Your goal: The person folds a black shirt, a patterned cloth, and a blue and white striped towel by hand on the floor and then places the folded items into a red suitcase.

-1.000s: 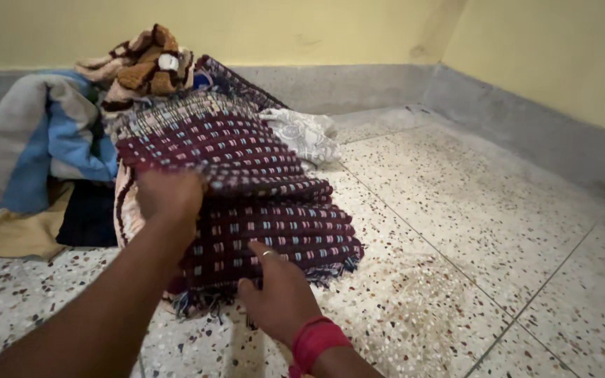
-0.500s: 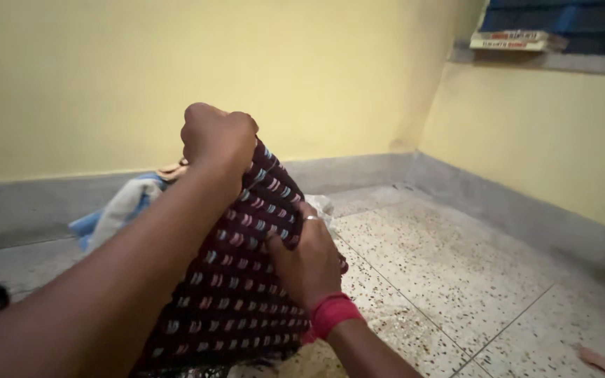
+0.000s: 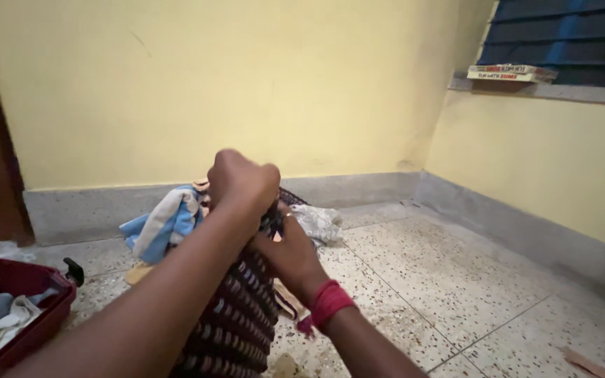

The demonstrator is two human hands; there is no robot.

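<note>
Clenched in a fist, the left hand (image 3: 241, 180) is closed on the top edge of a maroon woven cloth (image 3: 236, 315) patterned with rows of pale dashes, which is held up off the floor and hangs down between the two forearms. Just below that fist, the right hand (image 3: 290, 253) is pressed against the same cloth with its fingers curled onto the fabric; a ring is seen on one finger and a red thread band (image 3: 327, 303) is worn at the wrist. Behind the hands, a heap of laundry is piled on the speckled floor (image 3: 456, 280) near the yellow wall (image 3: 246, 84), with a blue and cream towel (image 3: 164, 222) at its left and a crumpled white garment (image 3: 318, 222) at its right. At the lower left, an open red suitcase (image 3: 33, 315) with grey and white clothes inside is partly shown. On the window ledge at the upper right, a flat box (image 3: 509, 72) is laid below blue shutters (image 3: 568, 35).
</note>
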